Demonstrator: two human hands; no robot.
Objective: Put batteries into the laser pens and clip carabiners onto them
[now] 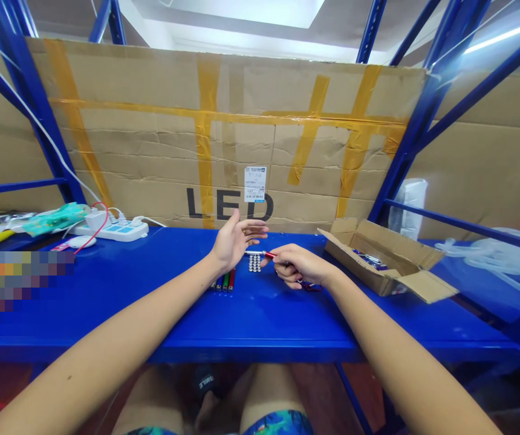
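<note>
Left hand (236, 240): one; spread wide, palm up, holding nothing, above the rear middle of the table (151, 302).
Right hand (300, 267): one; closed on a red pen-shaped item (266, 255), its silver end towards the left palm.
Button cells (254, 263): one small cluster between the hands; number unreadable.
Loose pen-shaped items (224, 281): at least three, partly hidden by the left wrist.
Cardboard box (384, 257): one, open, towards the right edge; contents unclear.
Power strip (115, 230): one, rear left.
</note>
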